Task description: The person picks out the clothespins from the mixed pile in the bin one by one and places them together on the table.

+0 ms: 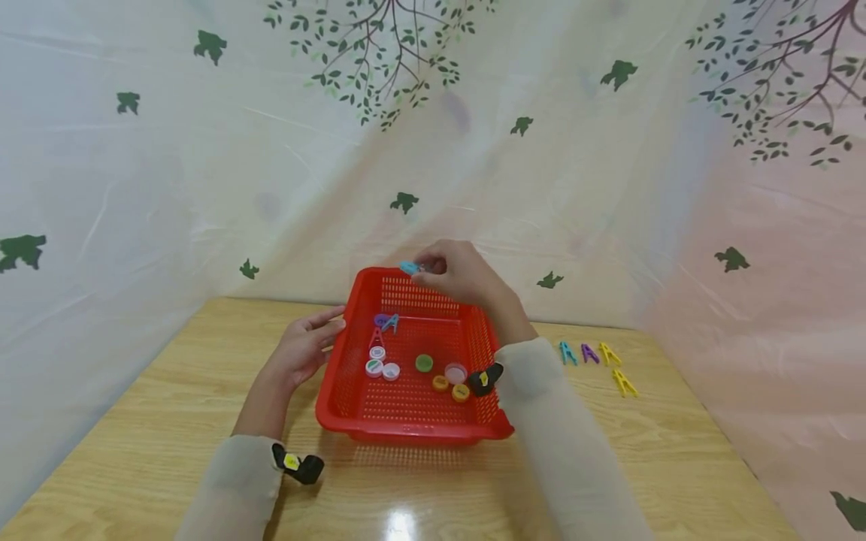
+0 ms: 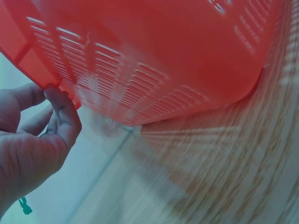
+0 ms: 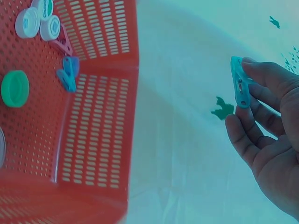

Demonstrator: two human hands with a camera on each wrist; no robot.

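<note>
Right hand (image 1: 460,272) pinches blue clip (image 1: 409,267) above basket's (image 1: 413,432) far rim; left hand (image 1: 307,346) relaxed, fingertips touching its left wall.

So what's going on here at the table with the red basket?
A person sits at a wooden table with a red basket in front of them. Their right hand pinches a blue clothespin above the basket's far rim, while the left hand touches the basket's left edge. Bottle caps and a few clothespins lie inside; four more pins lie on the table to the right.
</note>
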